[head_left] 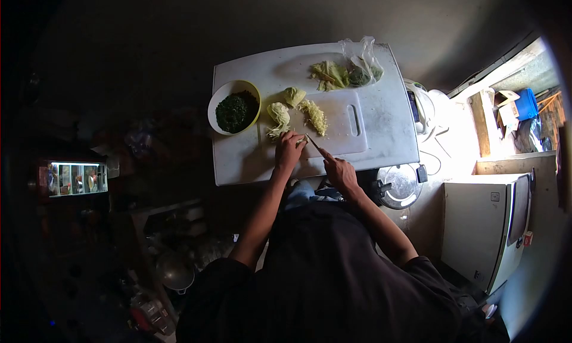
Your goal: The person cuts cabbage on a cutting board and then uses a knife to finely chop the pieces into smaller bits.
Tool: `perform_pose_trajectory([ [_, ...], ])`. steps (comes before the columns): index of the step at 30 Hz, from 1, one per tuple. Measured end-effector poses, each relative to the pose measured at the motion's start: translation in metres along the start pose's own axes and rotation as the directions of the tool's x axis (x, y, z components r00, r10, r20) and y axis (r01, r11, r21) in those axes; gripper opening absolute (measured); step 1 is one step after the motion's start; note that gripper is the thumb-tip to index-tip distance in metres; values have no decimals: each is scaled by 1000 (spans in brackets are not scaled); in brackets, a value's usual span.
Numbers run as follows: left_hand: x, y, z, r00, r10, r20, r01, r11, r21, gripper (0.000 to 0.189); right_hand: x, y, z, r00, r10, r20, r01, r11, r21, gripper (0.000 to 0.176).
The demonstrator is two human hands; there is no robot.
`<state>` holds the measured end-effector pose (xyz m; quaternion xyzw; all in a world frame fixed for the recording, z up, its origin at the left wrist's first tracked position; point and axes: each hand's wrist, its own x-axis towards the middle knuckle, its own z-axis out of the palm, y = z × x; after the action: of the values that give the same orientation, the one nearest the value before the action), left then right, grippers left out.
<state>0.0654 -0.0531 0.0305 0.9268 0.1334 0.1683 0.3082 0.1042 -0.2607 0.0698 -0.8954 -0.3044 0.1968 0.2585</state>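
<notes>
My left hand is closed over a small pale piece of cabbage at the near left of a white cutting board. My right hand grips a knife, its blade angled toward the left fingertips. Finely chopped pale cabbage lies heaped on the board. Just left of the heap are a partly shredded cabbage chunk and another cabbage chunk. A yellow-rimmed bowl with dark chopped greens stands at the table's left end.
Loose outer leaves and a clear plastic bag lie at the back of the white table. A metal pot with a lid stands beside the table's right corner. Farther right is a white fridge.
</notes>
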Motion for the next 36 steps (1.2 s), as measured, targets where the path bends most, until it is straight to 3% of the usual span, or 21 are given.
perform_pose_trajectory([
  [5,2,0,5,999,-22,-46,18,996,-83,19,1,11,8,995,-96,-15,95,993,-74,59],
  [8,1,-2,11,995,-94,-36,85,976,-202,18,-1,1,3,997,-46,64,54,990,-132,63],
  [14,4,9,3,995,-97,-1,96,985,-145,16,1,5,11,987,-154,41,159,967,-199,78],
  [21,4,0,10,997,-69,-30,63,984,-167,13,14,11,21,983,-164,78,176,963,-203,80],
  [29,4,3,6,998,-56,-14,53,986,-156,11,5,17,21,985,-71,159,91,988,-127,78],
  [36,1,-8,14,998,-7,-59,-7,969,-247,12,20,17,26,989,-128,73,135,985,-106,78],
])
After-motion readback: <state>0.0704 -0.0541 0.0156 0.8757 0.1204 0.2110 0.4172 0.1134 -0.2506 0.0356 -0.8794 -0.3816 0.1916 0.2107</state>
